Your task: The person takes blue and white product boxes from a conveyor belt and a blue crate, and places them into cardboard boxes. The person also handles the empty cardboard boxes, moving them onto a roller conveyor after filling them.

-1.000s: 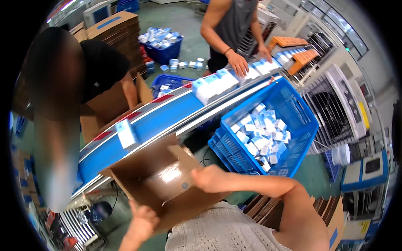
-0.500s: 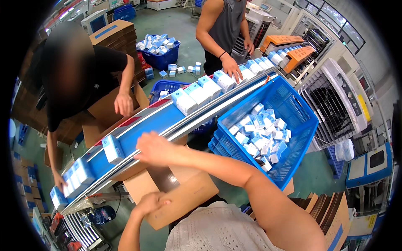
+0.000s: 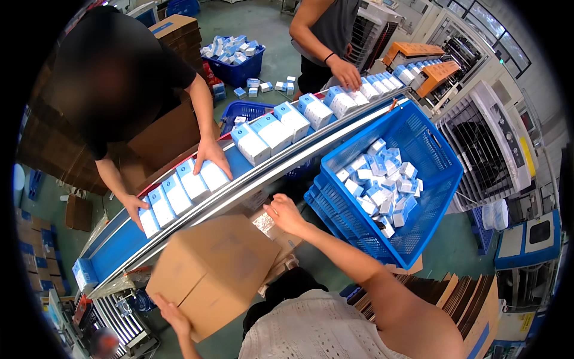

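Note:
A brown cardboard box hangs tilted in front of me at the conveyor's near side, its outer faces turned up. My left hand grips its lower left edge, fingers along the side. Off the box's upper right corner is my right hand, fingers loosely bent and apart, with nothing visible in them. Beneath that hand, another cardboard piece with a shiny patch shows partly. Across the blue conveyor belt, a co-worker's two hands press a row of several blue-and-white cartons together.
More cartons line the belt up to a machine with orange guards. A second co-worker's hand touches them. At right, a blue crate holds many small cartons, near an air cooler and flattened cardboard.
The cardboard box has turned over from its open flaps to its outer faces. My right hand has moved right, away from the belt. The co-worker has gathered cartons between both hands.

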`<state>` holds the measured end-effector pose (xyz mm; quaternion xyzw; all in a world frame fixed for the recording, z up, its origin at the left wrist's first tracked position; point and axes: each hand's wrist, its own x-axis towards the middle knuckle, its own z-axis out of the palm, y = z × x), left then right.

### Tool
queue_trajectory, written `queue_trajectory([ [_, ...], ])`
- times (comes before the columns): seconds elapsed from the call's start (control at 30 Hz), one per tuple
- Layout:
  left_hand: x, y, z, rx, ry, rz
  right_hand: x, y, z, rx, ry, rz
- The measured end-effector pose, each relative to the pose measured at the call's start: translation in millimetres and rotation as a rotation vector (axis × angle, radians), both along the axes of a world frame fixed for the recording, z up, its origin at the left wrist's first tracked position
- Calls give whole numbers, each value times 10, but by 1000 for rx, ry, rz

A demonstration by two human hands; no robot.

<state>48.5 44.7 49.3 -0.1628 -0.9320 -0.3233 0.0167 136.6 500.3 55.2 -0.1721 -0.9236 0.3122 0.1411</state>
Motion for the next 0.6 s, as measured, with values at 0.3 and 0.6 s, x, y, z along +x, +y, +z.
queue_trajectory([
  [0.3,269,-1245,-194,1008,-1069,328,148,-817,-240,-1591,-290,546],
  [0.6,-136,570,-405,242,-1061,105,4,-1596,1565,-712,-594,614],
])
